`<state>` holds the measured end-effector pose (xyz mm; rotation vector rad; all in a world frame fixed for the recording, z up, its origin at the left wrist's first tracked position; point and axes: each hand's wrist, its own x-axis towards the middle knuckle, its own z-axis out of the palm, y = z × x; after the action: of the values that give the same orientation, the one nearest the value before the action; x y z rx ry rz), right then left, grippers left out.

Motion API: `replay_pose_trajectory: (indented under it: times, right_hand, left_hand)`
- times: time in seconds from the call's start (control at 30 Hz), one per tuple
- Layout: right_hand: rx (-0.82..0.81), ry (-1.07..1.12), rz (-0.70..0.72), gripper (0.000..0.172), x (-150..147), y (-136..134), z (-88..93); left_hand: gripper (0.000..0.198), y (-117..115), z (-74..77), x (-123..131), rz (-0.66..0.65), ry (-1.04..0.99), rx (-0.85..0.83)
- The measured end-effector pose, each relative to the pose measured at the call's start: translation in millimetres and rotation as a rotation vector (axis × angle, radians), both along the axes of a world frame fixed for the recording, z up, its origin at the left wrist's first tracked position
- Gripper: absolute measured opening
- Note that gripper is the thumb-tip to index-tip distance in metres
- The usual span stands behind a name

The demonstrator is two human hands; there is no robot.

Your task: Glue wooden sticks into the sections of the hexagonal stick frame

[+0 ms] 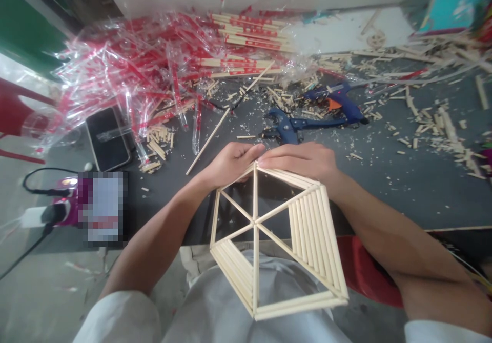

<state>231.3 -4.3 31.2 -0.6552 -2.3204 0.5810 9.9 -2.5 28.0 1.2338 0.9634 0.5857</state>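
Observation:
A hexagonal frame of pale wooden sticks [255,261] is held up in front of my body, tilted, with spokes meeting at its centre. Two of its wedge sections are partly filled with parallel sticks. My left hand [240,159] grips the far corner of the frame, thumb on top. Beside it, my right hand [303,159] has its fingers closed along the far edge. The fingertips of both hands nearly meet at that corner. Just beyond lie a blue cutter [288,127] and a blue glue gun [338,99] with an orange trigger.
Clear wrappers with red print [154,61] heap at the back left, beside packed chopsticks [249,33]. Cut stick pieces [438,122] litter the dark table [369,194]. A phone [108,138] and a purple power strip [73,199] with plugs sit at the left. A red stool [365,276] stands below.

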Motion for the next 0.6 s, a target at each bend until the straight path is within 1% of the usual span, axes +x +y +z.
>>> replay_pose_trajectory:
  times: [0.1,0.33,0.5,0.6]
  right_hand:
    - [-0.030,0.008,0.002,0.036,0.6,0.0,-0.8]
    - [-0.063,0.029,-0.003,0.032,-0.2,-2.1,1.3]
    - [-0.014,0.083,0.019,0.027,-1.7,-2.1,1.2]
    - [-0.021,0.062,0.007,0.026,-1.0,-1.4,-0.7]
  left_hand:
    - [0.061,0.2,-0.2,-0.2,0.012,0.009,-0.007]
    - [0.061,0.4,0.0,-1.6,-0.007,0.011,0.000]
    - [0.061,0.4,2.1,-0.8,-0.003,0.018,-0.018]
    - [0.061,0.4,2.7,-0.1,0.005,0.019,-0.027]
